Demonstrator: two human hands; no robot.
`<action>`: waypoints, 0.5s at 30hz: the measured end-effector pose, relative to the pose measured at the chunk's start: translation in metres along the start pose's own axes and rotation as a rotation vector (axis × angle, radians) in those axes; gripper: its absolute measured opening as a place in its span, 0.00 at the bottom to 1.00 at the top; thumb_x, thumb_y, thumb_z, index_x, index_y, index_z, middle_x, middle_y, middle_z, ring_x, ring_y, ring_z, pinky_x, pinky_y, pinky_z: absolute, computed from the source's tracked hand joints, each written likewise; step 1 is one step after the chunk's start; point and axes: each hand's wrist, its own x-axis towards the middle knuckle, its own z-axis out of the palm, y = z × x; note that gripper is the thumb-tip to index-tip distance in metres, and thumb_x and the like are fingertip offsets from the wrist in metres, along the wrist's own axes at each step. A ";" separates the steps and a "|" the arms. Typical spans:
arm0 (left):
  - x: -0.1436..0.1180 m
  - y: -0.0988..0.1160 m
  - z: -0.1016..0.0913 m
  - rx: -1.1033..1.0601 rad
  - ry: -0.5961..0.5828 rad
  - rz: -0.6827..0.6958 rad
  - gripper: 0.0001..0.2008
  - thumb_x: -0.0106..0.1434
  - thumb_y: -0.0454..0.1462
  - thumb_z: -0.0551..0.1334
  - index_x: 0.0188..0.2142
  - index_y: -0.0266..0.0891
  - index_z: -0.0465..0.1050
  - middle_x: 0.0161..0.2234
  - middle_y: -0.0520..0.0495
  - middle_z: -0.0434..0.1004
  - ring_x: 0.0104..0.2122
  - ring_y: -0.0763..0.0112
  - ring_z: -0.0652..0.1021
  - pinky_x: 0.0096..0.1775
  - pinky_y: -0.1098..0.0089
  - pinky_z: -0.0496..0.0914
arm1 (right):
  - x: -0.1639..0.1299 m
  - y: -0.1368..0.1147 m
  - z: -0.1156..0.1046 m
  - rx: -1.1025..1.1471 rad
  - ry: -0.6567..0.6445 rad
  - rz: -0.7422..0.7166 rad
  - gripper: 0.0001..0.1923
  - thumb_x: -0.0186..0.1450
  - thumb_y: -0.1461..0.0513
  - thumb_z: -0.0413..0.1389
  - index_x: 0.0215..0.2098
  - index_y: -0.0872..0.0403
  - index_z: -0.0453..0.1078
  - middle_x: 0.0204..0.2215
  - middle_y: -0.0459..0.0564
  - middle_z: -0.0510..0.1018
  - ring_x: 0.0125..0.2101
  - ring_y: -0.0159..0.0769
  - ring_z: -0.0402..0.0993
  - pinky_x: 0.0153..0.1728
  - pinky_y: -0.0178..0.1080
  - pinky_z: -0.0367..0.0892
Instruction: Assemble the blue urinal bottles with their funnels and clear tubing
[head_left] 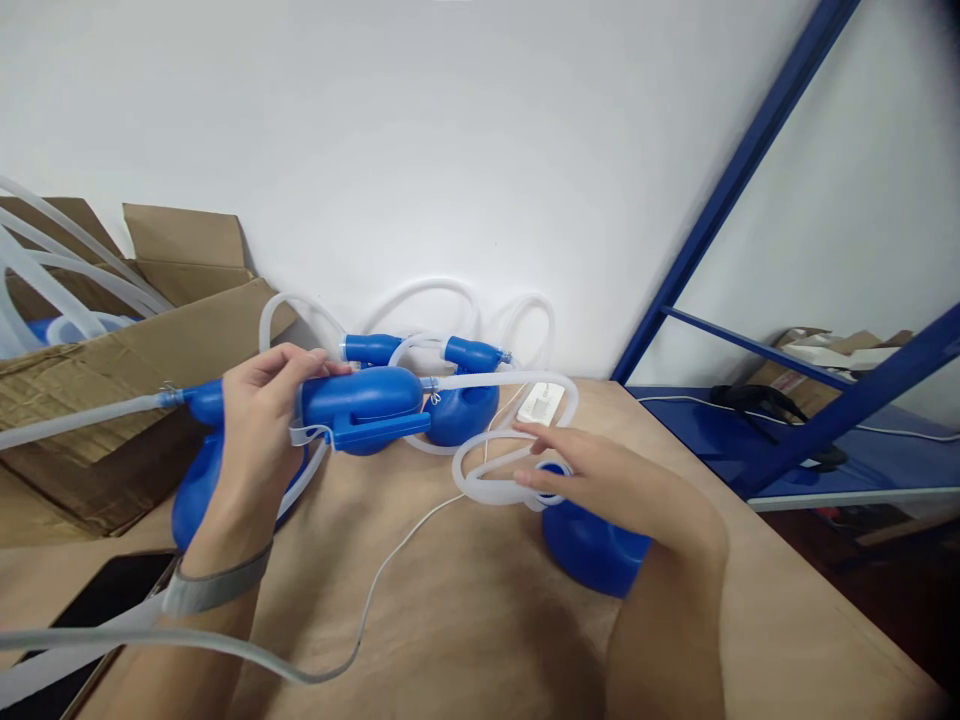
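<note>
My left hand (266, 400) is closed around a blue plastic bottle-like body (364, 395) with a flat side handle and a translucent strap. From its right end runs a clear hose (487, 380), fixed by a small metal clamp. My right hand (592, 470) is open with its fingers apart, over a second blue container (589, 550). The round neck (553, 470) of that container shows between the fingers; I cannot tell whether they touch it. Coiled clear hose (480, 490) lies just left of my right fingers. Behind and below my left hand is another rounded blue container (199, 490).
An open cardboard box (150, 370) with clear hoses stands on the left. Against the wall lie more blue containers (465, 405) with hoses. A white box-shaped object (541, 402), a phone (97, 610) and a thin cable (390, 565) are on the table. A blue metal rack (750, 450) stands right.
</note>
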 end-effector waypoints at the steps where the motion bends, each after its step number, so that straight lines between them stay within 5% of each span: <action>1: 0.001 -0.006 0.001 0.037 -0.035 -0.004 0.12 0.53 0.39 0.72 0.20 0.38 0.73 0.23 0.49 0.81 0.28 0.65 0.81 0.35 0.67 0.75 | -0.004 0.009 -0.005 -0.014 0.014 0.051 0.33 0.67 0.42 0.58 0.66 0.44 0.68 0.56 0.54 0.79 0.56 0.56 0.74 0.57 0.50 0.66; 8: 0.003 -0.073 0.018 0.352 -0.238 -0.058 0.14 0.56 0.46 0.69 0.23 0.39 0.76 0.27 0.47 0.83 0.31 0.64 0.80 0.36 0.68 0.72 | 0.002 0.065 -0.018 0.048 0.004 0.270 0.43 0.56 0.46 0.68 0.66 0.51 0.68 0.48 0.58 0.82 0.49 0.55 0.79 0.52 0.50 0.72; 15: -0.014 -0.153 0.025 0.400 -0.393 -0.022 0.20 0.65 0.53 0.63 0.36 0.37 0.77 0.39 0.43 0.82 0.40 0.60 0.81 0.43 0.66 0.73 | 0.010 0.074 -0.017 0.165 -0.070 0.188 0.31 0.57 0.45 0.67 0.54 0.53 0.79 0.39 0.54 0.84 0.39 0.45 0.80 0.40 0.40 0.74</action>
